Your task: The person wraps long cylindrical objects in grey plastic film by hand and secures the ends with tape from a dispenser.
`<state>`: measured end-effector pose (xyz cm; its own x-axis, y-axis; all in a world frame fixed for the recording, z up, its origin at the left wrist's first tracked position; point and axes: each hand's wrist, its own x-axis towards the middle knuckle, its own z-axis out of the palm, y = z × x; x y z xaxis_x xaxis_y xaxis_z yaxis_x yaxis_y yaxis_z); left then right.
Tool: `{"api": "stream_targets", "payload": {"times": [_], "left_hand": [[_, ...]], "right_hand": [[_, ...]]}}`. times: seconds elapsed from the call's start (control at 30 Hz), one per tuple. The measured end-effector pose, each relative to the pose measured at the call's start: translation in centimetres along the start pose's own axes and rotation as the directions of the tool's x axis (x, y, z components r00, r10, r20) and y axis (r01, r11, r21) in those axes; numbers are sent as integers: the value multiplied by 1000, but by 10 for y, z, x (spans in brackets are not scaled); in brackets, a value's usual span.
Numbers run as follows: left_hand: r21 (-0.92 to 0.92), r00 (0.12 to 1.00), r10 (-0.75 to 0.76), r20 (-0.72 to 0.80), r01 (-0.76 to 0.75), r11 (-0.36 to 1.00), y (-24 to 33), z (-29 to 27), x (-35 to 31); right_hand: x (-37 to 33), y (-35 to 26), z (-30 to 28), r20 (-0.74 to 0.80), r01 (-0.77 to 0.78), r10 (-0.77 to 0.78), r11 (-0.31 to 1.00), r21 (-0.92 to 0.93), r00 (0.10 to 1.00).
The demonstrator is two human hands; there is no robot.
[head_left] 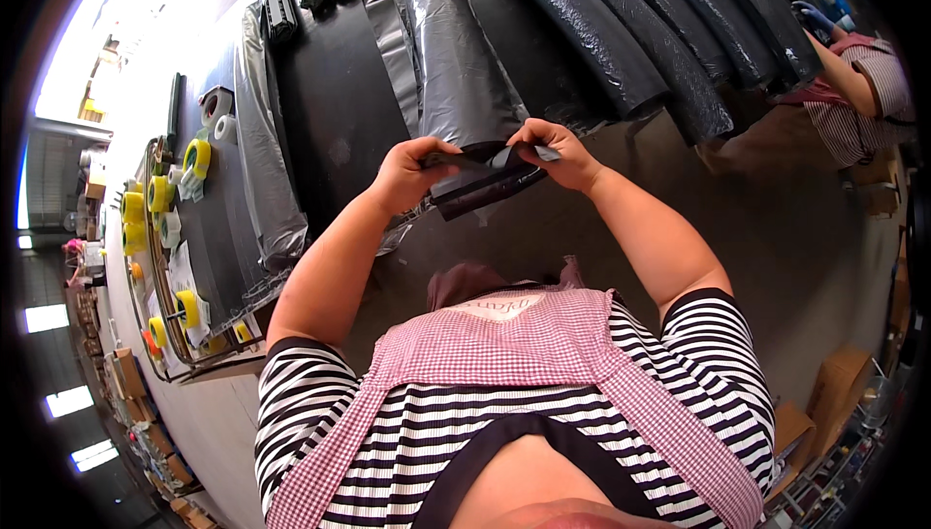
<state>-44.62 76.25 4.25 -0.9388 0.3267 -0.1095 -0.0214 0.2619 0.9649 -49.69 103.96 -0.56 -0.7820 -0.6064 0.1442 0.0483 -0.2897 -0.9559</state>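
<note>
- A black strip (502, 158) is held between the left hand (405, 176) and the right hand (566, 155), at the near end of the plastic film (454, 49).
- Its ends are clamped by the fingers (541, 130) of each hand.
- Tape rolls (197, 157) are seen farther left.

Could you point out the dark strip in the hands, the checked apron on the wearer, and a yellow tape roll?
Dark strip (500, 157): head view, middle of its stretch.
Checked apron (485, 350): head view, its bib.
Yellow tape roll (158, 193): head view, its yellow side.
</note>
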Motion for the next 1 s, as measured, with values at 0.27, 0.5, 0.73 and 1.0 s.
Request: {"api": "stream_targets", "payload": {"times": [0.27,0.5,0.73,1.0], "left_hand": [[-629,934,-5,-359,-238,740,-54,16,3],[-542,749,-249,-614,-171,823,-26,32,9],[-307,629,-348,-696,178,935,-75,49,18],[-221,676,-411,-612,353,909,-54,39,26]], "right_hand": [[4,20,44,-564,59,67,977,203,823],[25,26,31,-665,-227,221,971,79,714],[39,33,46,-733,-433,258,900,-56,630],[50,60,21,-697,-388,181,910,-150,693]]}}
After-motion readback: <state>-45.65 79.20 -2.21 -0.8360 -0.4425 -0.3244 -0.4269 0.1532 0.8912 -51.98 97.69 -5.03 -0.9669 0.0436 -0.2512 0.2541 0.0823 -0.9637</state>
